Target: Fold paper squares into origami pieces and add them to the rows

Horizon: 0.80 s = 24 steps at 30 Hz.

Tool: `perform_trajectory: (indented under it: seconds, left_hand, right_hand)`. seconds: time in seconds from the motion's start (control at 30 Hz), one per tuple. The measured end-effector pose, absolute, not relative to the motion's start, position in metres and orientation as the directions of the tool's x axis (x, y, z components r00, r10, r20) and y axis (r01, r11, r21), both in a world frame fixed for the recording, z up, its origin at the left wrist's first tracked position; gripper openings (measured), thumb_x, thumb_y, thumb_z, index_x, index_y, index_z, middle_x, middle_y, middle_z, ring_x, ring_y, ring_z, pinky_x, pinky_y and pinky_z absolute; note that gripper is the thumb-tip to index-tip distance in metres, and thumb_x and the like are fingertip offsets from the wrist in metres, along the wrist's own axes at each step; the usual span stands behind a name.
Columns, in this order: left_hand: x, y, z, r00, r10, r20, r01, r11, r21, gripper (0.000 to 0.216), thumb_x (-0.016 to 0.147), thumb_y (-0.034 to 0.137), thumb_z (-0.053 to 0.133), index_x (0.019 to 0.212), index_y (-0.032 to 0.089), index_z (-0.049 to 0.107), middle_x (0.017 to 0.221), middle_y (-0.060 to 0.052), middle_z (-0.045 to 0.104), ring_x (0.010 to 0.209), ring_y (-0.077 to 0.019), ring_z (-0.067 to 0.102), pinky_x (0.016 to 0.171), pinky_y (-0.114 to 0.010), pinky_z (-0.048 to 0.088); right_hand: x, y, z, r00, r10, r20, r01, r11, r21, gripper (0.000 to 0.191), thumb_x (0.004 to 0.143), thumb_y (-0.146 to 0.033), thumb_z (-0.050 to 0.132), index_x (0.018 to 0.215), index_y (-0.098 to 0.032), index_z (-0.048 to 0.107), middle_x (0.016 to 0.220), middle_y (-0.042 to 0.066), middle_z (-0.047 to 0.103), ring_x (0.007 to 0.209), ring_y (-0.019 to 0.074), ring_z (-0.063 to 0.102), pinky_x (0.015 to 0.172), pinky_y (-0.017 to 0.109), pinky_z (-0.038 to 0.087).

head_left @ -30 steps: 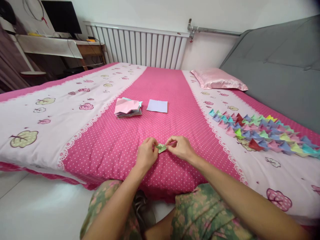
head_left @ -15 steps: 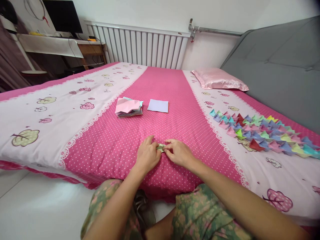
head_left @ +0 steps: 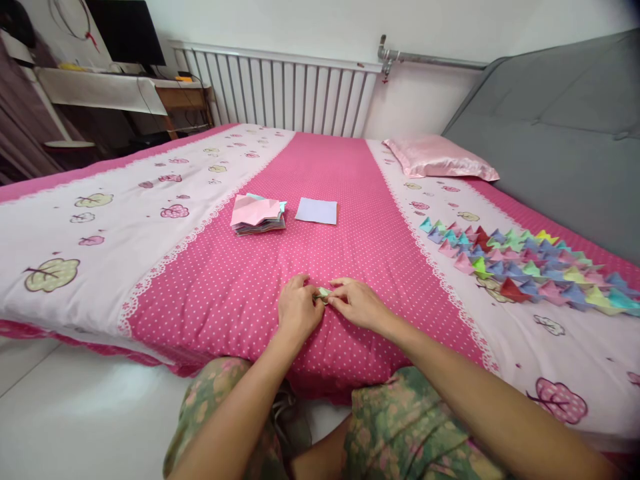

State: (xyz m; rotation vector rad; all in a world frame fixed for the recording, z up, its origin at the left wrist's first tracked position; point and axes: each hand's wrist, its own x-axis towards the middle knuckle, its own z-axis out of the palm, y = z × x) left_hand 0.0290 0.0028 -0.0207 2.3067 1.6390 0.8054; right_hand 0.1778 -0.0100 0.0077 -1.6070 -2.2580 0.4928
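Dozens of folded paper pieces (head_left: 520, 267) lie in rows at right, apparently finished. Left hand (head_left: 299, 308) and right hand (head_left: 356, 303): fingers pinched on a small green paper (head_left: 323, 293), pressed against the bed (head_left: 225, 293) near its near edge. Probably mid-fold. Paper stack (head_left: 256, 215) and loose sheet (head_left: 317, 211) lie farther off, untouched.

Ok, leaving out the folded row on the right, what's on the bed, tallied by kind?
paper stack: 1
loose sheet: 1
green piece: 1
pillow: 1
Total: 4
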Motion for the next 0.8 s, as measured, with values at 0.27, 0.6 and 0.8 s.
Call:
perform_trajectory:
  seconds: [0.27, 0.6, 0.8]
  left_hand:
    - [0.033, 0.002, -0.020, 0.216, 0.931, 0.294, 0.847, -0.328, 0.418, 0.013, 0.069, 0.017, 0.053, 0.071, 0.018, 0.066, 0.102, -0.010, 0.058, 0.100, -0.0240, 0.051, 0.086, -0.036, 0.039]
    - [0.036, 0.000, -0.015, 0.243, 0.927, 0.285, 0.875, -0.336, 0.349, 0.017, 0.070, 0.015, 0.050, 0.072, 0.015, 0.066, 0.096, -0.011, 0.058, 0.098, -0.0244, 0.050, 0.084, -0.035, 0.040]
    - [0.034, -0.003, -0.010, 0.256, 0.927, 0.275, 0.904, -0.330, 0.272, 0.018, 0.072, 0.019, 0.049, 0.075, 0.016, 0.067, 0.100, -0.011, 0.056, 0.102, -0.0236, 0.047, 0.087, -0.035, 0.036]
  right_hand:
    - [0.175, -0.001, 0.008, -0.096, 0.988, 0.123, 0.873, 0.143, -0.466, 0.015, 0.071, -0.032, 0.057, 0.067, -0.023, 0.069, 0.077, 0.003, 0.069, 0.067, 0.0162, 0.060, 0.059, 0.024, 0.041]
    - [0.155, 0.001, 0.024, -0.133, 0.989, -0.070, 0.985, 0.124, -0.116, 0.016, 0.072, -0.024, 0.055, 0.075, -0.018, 0.069, 0.074, 0.013, 0.067, 0.071, 0.0245, 0.062, 0.057, 0.030, 0.042]
    - [0.155, 0.006, 0.016, -0.261, 0.965, -0.018, 0.962, 0.258, -0.092, 0.015, 0.075, -0.022, 0.051, 0.080, -0.015, 0.064, 0.091, 0.011, 0.063, 0.083, 0.0217, 0.060, 0.068, 0.029, 0.044]
